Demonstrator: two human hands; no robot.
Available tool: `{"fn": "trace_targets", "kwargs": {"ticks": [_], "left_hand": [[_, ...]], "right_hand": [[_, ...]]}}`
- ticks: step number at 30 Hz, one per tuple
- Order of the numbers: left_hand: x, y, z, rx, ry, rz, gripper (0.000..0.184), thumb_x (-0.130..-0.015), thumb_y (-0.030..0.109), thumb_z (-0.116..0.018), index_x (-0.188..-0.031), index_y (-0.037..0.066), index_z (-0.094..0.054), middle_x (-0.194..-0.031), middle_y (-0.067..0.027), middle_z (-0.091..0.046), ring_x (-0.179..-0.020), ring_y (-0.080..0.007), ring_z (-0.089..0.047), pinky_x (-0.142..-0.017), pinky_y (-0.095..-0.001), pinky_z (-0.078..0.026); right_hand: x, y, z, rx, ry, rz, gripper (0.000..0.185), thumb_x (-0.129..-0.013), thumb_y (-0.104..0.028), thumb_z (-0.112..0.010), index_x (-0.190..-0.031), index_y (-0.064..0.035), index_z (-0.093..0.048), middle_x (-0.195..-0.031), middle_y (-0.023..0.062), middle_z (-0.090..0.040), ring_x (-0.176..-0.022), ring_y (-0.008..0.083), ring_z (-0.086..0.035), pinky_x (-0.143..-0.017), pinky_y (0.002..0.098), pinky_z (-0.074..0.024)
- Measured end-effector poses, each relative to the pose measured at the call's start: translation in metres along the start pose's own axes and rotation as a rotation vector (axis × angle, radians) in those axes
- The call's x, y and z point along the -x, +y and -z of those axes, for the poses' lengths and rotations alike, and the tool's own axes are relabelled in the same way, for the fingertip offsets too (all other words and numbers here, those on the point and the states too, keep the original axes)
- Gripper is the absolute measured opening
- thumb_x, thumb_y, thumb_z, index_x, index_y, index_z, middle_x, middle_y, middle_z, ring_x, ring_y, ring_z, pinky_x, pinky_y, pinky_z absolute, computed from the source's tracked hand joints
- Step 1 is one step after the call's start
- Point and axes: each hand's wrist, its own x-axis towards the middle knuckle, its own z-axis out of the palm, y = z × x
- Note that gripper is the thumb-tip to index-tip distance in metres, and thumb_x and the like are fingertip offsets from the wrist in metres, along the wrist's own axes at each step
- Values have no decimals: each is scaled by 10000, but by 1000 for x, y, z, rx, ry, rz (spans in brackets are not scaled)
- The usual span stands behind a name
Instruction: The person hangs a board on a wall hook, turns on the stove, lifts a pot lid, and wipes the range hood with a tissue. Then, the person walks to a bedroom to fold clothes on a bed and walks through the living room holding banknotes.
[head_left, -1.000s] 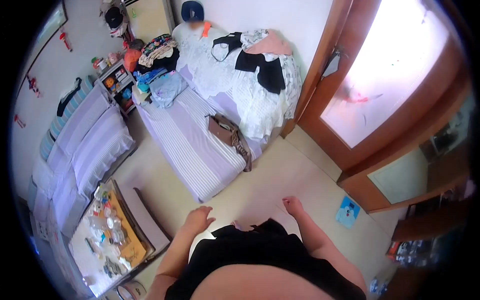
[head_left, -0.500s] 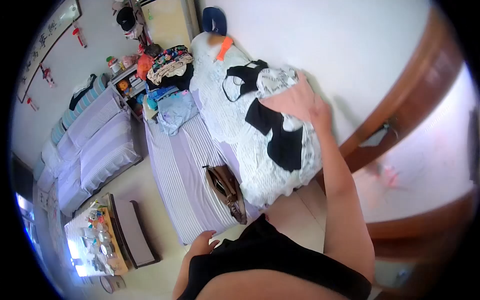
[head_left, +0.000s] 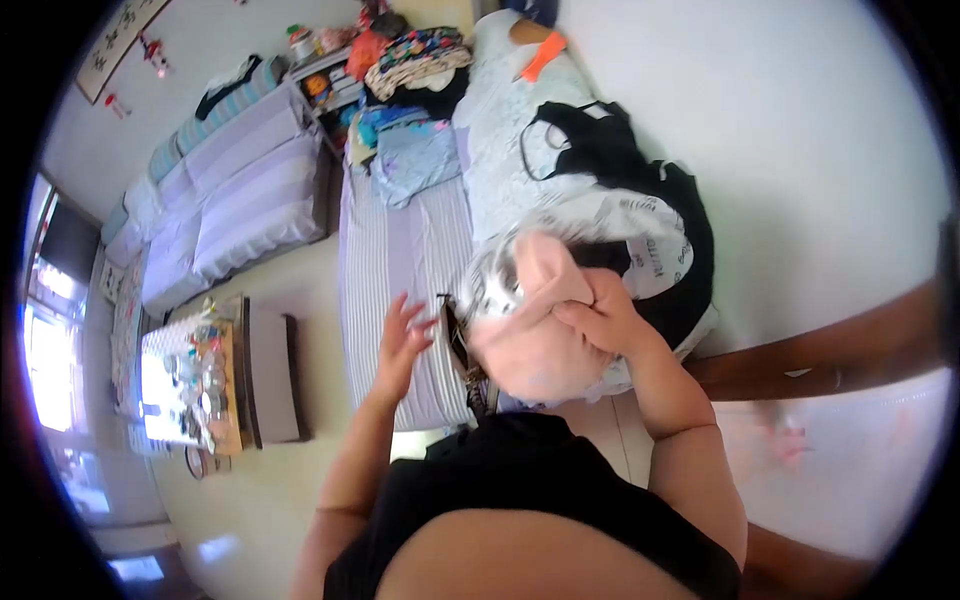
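Observation:
My right hand is closed on a pink cloth, bunched and raised over the near end of the covered sofa. A white cloth with dark print trails from beside the pink cloth across black clothing. To the left of the pink cloth, my left hand hovers with its fingers apart and nothing in it. A black strappy garment lies farther back on the white lace cover. The brown bag is partly hidden behind the pink cloth.
Folded clothes are piled at the far end of the striped seat. A low table with jars and cups stands at the left, before another sofa. A wooden door frame is at the right.
My right hand has drawn the pink cloth toward me and left, off the sofa's near end, and the printed cloth has shifted with it. My left hand has risen. The view has turned right.

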Motion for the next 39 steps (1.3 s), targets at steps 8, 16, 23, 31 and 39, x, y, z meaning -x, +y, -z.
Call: {"fn": "trace_targets", "kwargs": {"ticks": [8, 16, 23, 31, 39], "left_hand": [[-5, 37, -12, -620, -89, -92, 185, -904, 121, -475, -778, -10, -508, -671, 32, -465, -653, -84, -388, -580, -263, -388], [15, 193, 119, 500, -329, -504, 404, -956, 312, -340, -1174, -1, -474, -1123, -118, -547, -986, -202, -548, -877, -356, -445], [66, 329, 311, 23, 710, -1081, 432, -952, 312, -353, -1228, -9, -437, -1180, -139, -517, -1033, -212, -529, -906, -360, -430], [43, 368, 277, -337, 886, -1086, 437, -948, 314, -367, -1230, -12, -436, -1179, -140, -518, -1037, -209, -528, -903, -355, -431], [12, 355, 153, -459, 583, -1114, 442, -945, 317, -382, -1232, -16, -435, -1178, -141, -519, -1040, -206, -528, -899, -349, -433]], "right_hand": [[11, 44, -64, 69, 92, -17, 259, -913, -177, -501, -1050, 28, -582, -947, 60, -636, -877, 129, -579, -789, 270, -442], [94, 236, -129, 552, 127, -456, 253, -912, -194, -445, -935, 4, -599, -775, 214, -589, -743, 354, -592, -697, 413, -452], [153, 287, -118, 267, 404, -699, 318, -912, -212, -439, -854, 60, -594, -724, 219, -597, -632, 274, -637, -565, 360, -507], [95, 277, -129, 506, 362, -477, 237, -876, -166, -489, -977, 13, -606, -737, 152, -614, -603, 227, -608, -582, 316, -489], [15, 240, -238, 744, -401, -271, 282, -839, -273, -501, -872, -28, -638, -863, 191, -633, -805, 357, -609, -710, 453, -469]]}}
